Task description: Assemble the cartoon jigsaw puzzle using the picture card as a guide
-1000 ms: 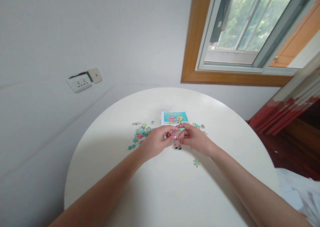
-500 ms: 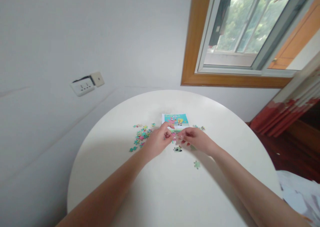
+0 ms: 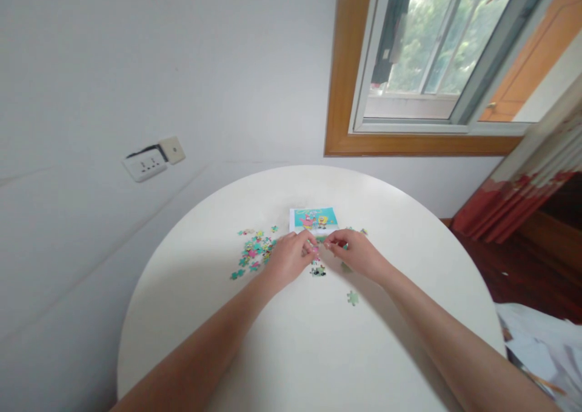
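Near the middle of the round table, my left hand (image 3: pixel 293 255) is closed, thumb and forefinger at a pink puzzle piece (image 3: pixel 316 253). Just right of it, my right hand (image 3: pixel 354 249) pinches with its fingertips; what is between them is too small to make out. A small gap separates the two hands. Nearer to me lie a dark-and-green puzzle piece (image 3: pixel 318 271) and a pale green puzzle piece (image 3: pixel 352 298). Behind the hands is a picture card (image 3: pixel 313 218) with cartoon figures on turquoise, its lower part covered by them.
A pile of loose puzzle pieces (image 3: pixel 254 251) spreads left of my left hand. A few more pieces (image 3: pixel 364 231) show behind my right hand. The white table (image 3: pixel 218 339) reaches close to the wall, below a wood-framed window (image 3: pixel 409 145). A power socket (image 3: pixel 145 163) is at left.
The view has shifted slightly. My right fingertips have risen a little, away from the pink piece, and my left forefinger has curled down toward the thumb.
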The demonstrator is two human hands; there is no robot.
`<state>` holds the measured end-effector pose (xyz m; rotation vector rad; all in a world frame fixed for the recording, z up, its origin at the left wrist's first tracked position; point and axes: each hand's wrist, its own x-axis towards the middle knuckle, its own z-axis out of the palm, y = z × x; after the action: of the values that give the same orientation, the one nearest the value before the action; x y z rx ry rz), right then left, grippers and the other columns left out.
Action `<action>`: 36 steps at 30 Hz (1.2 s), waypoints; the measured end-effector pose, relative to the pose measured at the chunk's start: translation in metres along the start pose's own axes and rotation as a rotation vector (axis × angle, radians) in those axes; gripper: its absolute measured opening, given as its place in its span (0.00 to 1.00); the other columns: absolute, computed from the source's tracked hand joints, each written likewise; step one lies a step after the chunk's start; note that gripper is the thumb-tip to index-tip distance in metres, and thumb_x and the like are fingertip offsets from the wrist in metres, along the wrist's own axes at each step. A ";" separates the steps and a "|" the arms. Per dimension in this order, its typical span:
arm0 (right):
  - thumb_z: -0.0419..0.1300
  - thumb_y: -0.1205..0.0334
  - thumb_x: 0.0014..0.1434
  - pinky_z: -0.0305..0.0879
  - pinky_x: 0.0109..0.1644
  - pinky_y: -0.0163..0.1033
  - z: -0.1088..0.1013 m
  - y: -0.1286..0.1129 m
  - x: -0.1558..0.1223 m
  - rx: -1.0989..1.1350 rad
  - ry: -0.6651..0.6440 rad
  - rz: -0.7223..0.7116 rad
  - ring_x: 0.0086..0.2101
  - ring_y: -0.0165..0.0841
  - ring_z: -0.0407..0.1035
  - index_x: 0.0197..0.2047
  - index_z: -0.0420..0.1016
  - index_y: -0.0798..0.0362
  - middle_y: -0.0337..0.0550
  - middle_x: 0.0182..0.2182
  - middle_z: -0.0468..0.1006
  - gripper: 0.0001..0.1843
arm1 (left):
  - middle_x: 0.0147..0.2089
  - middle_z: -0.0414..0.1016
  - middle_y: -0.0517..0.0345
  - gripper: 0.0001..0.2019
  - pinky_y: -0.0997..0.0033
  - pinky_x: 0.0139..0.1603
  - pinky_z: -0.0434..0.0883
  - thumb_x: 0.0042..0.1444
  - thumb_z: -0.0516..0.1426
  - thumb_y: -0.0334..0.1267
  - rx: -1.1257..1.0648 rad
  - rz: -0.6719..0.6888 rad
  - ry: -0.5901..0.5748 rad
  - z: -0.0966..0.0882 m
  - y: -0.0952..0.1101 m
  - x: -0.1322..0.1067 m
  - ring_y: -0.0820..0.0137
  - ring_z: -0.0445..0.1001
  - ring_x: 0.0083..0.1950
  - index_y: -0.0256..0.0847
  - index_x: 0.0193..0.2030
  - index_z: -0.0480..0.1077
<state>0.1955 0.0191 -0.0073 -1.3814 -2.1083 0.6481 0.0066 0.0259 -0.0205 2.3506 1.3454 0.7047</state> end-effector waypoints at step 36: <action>0.57 0.58 0.59 0.57 0.47 0.40 0.020 0.002 -0.001 -0.400 -0.041 -0.152 0.41 0.36 0.66 0.43 0.79 0.47 0.46 0.36 0.74 0.11 | 0.40 0.69 0.56 0.08 0.63 0.50 0.62 0.57 0.57 0.38 0.185 0.186 -0.025 -0.017 -0.015 -0.016 0.63 0.65 0.48 0.49 0.43 0.74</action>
<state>0.1839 0.0173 -0.0241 -1.3960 -2.4405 0.1993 -0.0203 0.0199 -0.0186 2.6482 1.2408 0.6224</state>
